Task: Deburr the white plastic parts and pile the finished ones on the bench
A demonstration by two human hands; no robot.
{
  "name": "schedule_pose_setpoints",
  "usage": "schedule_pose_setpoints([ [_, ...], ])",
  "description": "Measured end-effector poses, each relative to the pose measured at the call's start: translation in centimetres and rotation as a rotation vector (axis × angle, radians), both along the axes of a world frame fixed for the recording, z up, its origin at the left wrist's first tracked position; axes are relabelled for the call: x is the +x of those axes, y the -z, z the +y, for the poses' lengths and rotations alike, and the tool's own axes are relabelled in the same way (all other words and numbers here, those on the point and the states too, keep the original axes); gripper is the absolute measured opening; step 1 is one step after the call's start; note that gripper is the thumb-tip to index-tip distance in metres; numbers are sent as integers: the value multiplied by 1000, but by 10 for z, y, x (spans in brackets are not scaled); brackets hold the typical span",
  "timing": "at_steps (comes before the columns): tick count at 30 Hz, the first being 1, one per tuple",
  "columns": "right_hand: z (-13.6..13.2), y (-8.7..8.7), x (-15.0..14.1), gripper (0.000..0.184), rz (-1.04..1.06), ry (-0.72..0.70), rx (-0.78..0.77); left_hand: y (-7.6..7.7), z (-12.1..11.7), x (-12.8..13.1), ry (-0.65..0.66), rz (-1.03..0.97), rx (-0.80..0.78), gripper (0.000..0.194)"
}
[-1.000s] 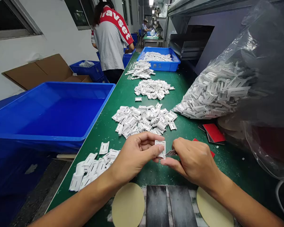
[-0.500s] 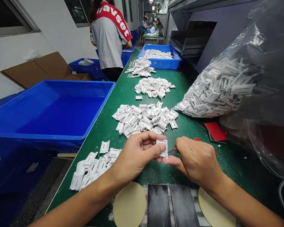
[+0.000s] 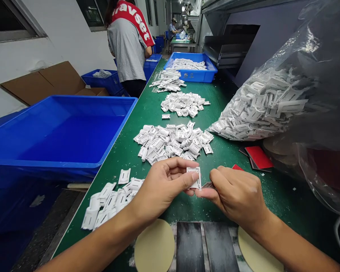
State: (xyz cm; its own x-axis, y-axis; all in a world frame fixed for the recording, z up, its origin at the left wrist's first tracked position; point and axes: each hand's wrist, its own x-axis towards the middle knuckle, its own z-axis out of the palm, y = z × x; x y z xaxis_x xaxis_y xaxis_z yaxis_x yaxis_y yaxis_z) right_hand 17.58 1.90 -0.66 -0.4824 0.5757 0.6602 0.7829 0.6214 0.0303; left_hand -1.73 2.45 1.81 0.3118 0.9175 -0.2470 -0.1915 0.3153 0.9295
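Note:
Between the thumb and fingers of my left hand [image 3: 167, 179] is a small white plastic part [image 3: 195, 178] with a slot and raised edges. My right hand [image 3: 234, 190] grips a thin metal blade [image 3: 208, 185], its tip at the lower right edge of the part; the rest is hidden in my fist. The right thumb reaches to the part's lower corner. Just beyond my hands lies a heap of similar white parts [image 3: 172, 141]. Left of my left forearm is another group of white parts [image 3: 110, 204].
A large blue bin [image 3: 65, 164] stands left of the green table [image 3: 124, 151]. At the right is a clear bag of white parts [image 3: 266, 105], near red sheets [image 3: 259, 156]. Close to me lie black strips [image 3: 188, 245] and a round yellowish disc [image 3: 154, 245]. A person [image 3: 129, 45] stands further along.
The blade has moved slightly down along the part's right edge with my right hand. My left hand keeps its hold on the part. The person ahead has shifted slightly left.

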Motion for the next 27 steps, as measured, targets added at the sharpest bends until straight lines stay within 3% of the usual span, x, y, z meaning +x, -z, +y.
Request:
schedule_pose_setpoints([
  [5,-1,0,2,55,43,-98,-35,-1,-1,1,5,-16,-11,21],
  [11,-4,3,-2,50,259,-249,-155,-2,-5,1,-9,81,81,20],
  [13,-4,2,-5,35,347,-292,-289,-3,-6,1,25,48,96,19],
  [15,-5,-1,-7,26,482,-362,-520,-4,-7,1,85,-45,103,22],
  [18,-7,-7,-7,28,681,-464,-880,-3,-6,1,159,-159,104,21],
  [20,-9,-10,-6,31,719,-482,-986,-2,-5,1,172,-196,109,13],
  [23,-8,-11,-4,24,663,-395,-874,0,-2,0,131,-206,126,6],
  [25,-6,-12,-3,22,575,-326,-650,1,-2,0,106,-167,130,10],
  [27,-3,-11,-2,34,449,-290,-421,1,-3,0,117,-126,129,19],
])
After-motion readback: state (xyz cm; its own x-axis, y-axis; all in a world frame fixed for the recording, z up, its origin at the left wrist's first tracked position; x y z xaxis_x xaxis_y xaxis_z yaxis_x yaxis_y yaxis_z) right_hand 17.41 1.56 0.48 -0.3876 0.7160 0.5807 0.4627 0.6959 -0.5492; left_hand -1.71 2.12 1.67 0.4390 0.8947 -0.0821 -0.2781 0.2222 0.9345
